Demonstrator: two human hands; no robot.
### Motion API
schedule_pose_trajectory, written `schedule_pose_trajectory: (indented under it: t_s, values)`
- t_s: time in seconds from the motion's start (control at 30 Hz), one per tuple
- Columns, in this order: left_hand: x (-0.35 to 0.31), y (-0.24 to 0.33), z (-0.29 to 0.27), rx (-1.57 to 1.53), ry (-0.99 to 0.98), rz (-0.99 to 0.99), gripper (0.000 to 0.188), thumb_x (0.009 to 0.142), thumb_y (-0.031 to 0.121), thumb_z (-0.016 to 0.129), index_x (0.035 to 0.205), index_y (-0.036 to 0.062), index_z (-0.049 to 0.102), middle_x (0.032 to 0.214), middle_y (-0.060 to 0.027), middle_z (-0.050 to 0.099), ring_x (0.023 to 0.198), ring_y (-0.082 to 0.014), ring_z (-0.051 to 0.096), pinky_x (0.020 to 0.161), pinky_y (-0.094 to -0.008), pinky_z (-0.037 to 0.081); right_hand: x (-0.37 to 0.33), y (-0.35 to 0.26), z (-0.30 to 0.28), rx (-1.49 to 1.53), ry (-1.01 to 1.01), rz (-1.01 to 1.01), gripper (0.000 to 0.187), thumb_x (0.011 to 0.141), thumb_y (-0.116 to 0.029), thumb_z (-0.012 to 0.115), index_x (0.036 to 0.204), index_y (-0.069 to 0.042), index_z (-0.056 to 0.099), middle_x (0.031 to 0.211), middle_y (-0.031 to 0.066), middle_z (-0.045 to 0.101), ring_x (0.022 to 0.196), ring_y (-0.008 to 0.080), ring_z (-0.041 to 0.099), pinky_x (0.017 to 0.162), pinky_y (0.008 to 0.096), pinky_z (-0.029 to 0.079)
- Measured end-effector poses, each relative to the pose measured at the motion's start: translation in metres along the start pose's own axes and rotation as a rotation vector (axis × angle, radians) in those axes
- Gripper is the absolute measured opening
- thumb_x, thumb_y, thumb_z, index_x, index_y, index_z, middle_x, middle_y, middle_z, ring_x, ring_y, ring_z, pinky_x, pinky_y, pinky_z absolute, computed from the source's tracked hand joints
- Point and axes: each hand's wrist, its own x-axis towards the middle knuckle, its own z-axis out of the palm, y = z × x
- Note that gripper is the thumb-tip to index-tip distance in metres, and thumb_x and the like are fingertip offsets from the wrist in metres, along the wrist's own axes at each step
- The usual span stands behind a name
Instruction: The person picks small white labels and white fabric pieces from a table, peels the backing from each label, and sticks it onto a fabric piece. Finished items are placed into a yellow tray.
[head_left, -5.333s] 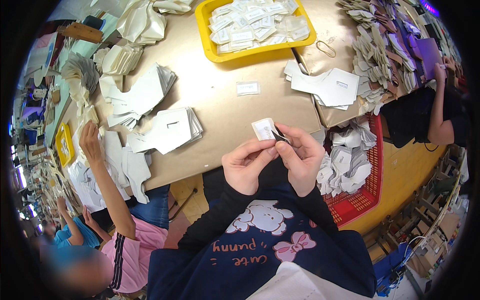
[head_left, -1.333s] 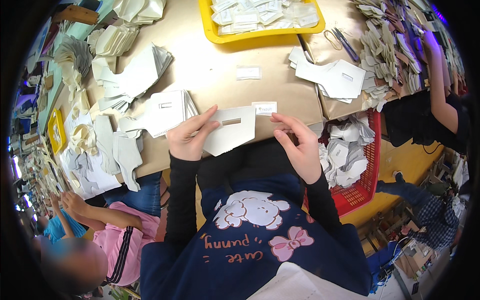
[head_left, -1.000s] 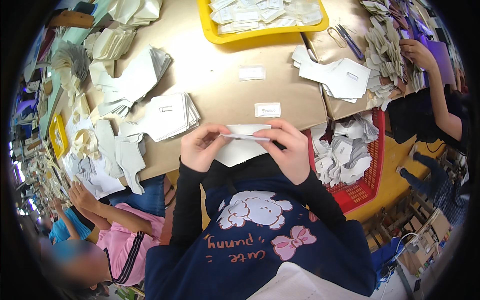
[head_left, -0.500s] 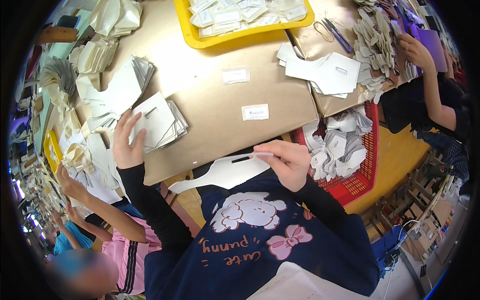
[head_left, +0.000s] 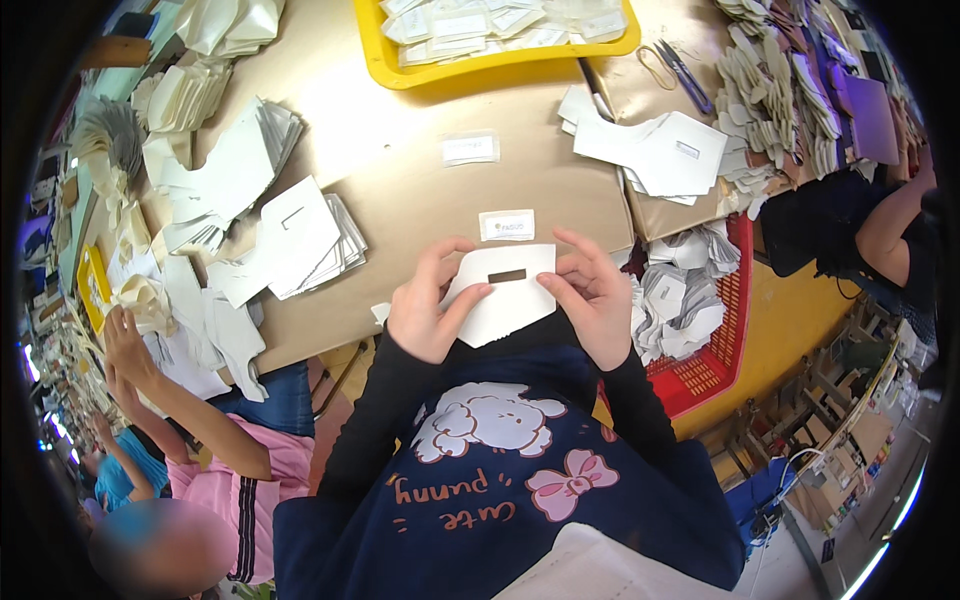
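Note:
A white cut-out shoe piece (head_left: 497,311) with a rectangular slot is held up in front of me by both hands. My left hand (head_left: 428,306) pinches its left edge between thumb and fingers. My right hand (head_left: 592,297) pinches the right edge, thumb on the near face. Just beyond the piece's top edge a small label patch (head_left: 507,225) lies on the brown-covered table (head_left: 400,215). A second label patch (head_left: 470,148) lies farther off. To the left sits a stack of slotted white pieces (head_left: 298,235).
A yellow tray (head_left: 410,78) of label patches stands at the far edge. More white pieces (head_left: 660,150) lie at the right, near scissors (head_left: 684,76). A red basket (head_left: 735,330) of pieces is below. A person in pink (head_left: 215,480) works at my left.
My left hand has left the stack and come right to the shoe piece. The piece has been raised and turned, its slot now facing me. The left co-worker's hands have shifted.

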Motion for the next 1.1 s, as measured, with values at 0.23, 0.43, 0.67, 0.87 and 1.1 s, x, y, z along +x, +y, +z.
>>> schedule_pose_trajectory:
  t_s: [0.23, 0.43, 0.67, 0.87, 1.1]
  values:
    - [0.028, -0.015, 0.009, 0.144, 0.144, 0.14, 0.032, 0.083, 0.013, 0.076, 0.108, 0.0039, 0.057, 0.08, -0.0068, 0.067, 0.066, -0.0089, 0.059, 0.059, -0.0237, 0.046, 0.029, 0.006, -0.008, -0.436, 0.044, -0.249, 0.012, 0.085, -0.002, 0.07, 0.096, 0.0, 0.071, 0.084, 0.0116, 0.069, 0.067, 0.0175, 0.066, 0.061, 0.0265, 0.051]
    - [0.043, -0.015, 0.013, 0.232, 0.195, 0.267, 0.012, 0.081, 0.009, 0.075, 0.09, 0.0053, 0.067, 0.082, -0.0044, 0.063, 0.067, -0.0143, 0.058, 0.061, -0.0267, 0.045, 0.049, 0.005, -0.01, -0.511, -0.022, -0.328, 0.014, 0.082, -0.001, 0.072, 0.096, 0.0, 0.07, 0.08, 0.0104, 0.065, 0.062, 0.0159, 0.061, 0.057, 0.0267, 0.048]
    - [0.046, -0.016, 0.011, 0.226, 0.17, 0.218, 0.01, 0.081, 0.009, 0.074, 0.088, 0.0053, 0.068, 0.087, -0.0062, 0.06, 0.072, -0.0221, 0.062, 0.064, -0.0317, 0.048, 0.05, 0.003, -0.011, -0.557, -0.045, -0.269, 0.014, 0.082, -0.002, 0.072, 0.096, -0.001, 0.069, 0.075, 0.0086, 0.059, 0.058, 0.0149, 0.056, 0.054, 0.0266, 0.045]
    - [0.048, -0.016, 0.013, 0.223, 0.188, 0.227, 0.01, 0.079, 0.008, 0.076, 0.087, 0.0053, 0.069, 0.085, -0.0049, 0.061, 0.069, -0.0152, 0.058, 0.061, -0.0271, 0.044, 0.05, 0.002, -0.011, -0.553, -0.047, -0.259, 0.013, 0.083, -0.003, 0.072, 0.096, -0.002, 0.069, 0.074, 0.0082, 0.058, 0.058, 0.0147, 0.056, 0.054, 0.0264, 0.045]
    - [0.047, -0.016, 0.014, 0.217, 0.204, 0.219, 0.009, 0.079, 0.007, 0.075, 0.086, 0.005, 0.069, 0.085, -0.0046, 0.06, 0.068, -0.0141, 0.055, 0.06, -0.0269, 0.043, 0.05, 0.003, -0.011, -0.565, -0.044, -0.25, 0.013, 0.083, -0.003, 0.072, 0.096, -0.002, 0.069, 0.074, 0.0078, 0.058, 0.057, 0.0146, 0.055, 0.054, 0.0267, 0.044]
